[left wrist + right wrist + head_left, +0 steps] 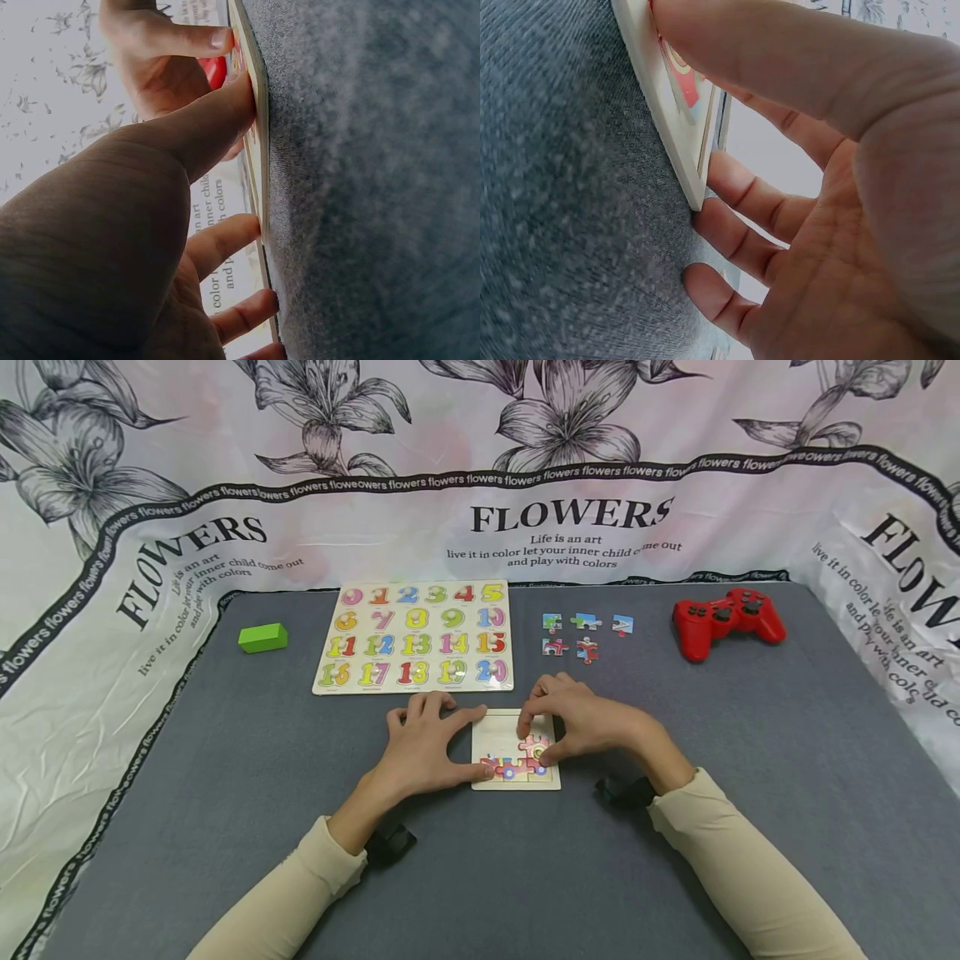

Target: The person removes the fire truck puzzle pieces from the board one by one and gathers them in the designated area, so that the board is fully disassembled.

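Note:
A small wooden puzzle tray (498, 723) lies on the grey table, with pink and red jigsaw pieces (513, 768) along its near side. My left hand (423, 747) spans its left edge, thumb over the near-left pieces and index fingertip at the far-left corner. From the right, my right hand (592, 722) holds a pink jigsaw piece (534, 747) with a yellow ring between thumb and index finger, inside the tray. The right wrist view shows the thumb (727, 37) covering part of that piece (681, 75), the other fingers beyond the tray's edge.
Directly behind the tray lies a number board (416, 635). Several loose jigsaw pieces (585, 621) sit to its right, then a red game controller (726, 618). A green block (262, 637) is at the far left. Flower-printed cloth (570, 539) rises behind the table.

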Demonstrator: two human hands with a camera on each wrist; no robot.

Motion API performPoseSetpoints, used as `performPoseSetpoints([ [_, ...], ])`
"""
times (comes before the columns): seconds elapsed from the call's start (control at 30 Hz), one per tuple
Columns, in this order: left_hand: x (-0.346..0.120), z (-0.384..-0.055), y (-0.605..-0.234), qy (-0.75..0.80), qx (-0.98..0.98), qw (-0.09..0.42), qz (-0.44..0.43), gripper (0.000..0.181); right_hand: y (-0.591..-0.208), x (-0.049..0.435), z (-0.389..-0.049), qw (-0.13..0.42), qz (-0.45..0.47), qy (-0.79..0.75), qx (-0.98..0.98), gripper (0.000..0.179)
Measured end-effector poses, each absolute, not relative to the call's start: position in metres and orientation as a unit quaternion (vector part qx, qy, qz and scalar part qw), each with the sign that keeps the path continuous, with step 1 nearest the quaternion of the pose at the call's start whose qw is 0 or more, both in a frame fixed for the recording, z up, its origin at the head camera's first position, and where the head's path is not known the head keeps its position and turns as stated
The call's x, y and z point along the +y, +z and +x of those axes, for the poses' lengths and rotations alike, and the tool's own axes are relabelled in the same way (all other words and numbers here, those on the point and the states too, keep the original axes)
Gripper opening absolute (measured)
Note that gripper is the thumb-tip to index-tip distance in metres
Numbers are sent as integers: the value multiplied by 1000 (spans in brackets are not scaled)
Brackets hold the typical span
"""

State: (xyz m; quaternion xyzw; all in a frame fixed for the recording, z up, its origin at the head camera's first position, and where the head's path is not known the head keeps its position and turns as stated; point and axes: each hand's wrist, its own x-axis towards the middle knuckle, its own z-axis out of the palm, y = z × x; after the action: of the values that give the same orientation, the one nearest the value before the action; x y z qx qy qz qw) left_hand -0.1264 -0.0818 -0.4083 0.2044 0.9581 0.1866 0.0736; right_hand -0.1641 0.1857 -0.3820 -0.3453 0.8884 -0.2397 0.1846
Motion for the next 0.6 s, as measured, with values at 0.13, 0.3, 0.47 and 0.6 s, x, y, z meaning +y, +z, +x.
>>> performPoseSetpoints([
  [0.13,-82,-125,-407,186,959,72,201,82,-380,183,-162,174,-346,-229,893,36],
  [0.3,-81,-125,-405,188,959,69,201,82,-377,180,-160,164,-349,-207,899,36],
  [0.47,-82,-126,-407,191,957,73,204,83,-377,182,-162,185,-351,-224,890,36],
  [0.6,-82,-126,-408,192,957,71,205,83,-379,185,-164,206,-350,-243,881,37],
])
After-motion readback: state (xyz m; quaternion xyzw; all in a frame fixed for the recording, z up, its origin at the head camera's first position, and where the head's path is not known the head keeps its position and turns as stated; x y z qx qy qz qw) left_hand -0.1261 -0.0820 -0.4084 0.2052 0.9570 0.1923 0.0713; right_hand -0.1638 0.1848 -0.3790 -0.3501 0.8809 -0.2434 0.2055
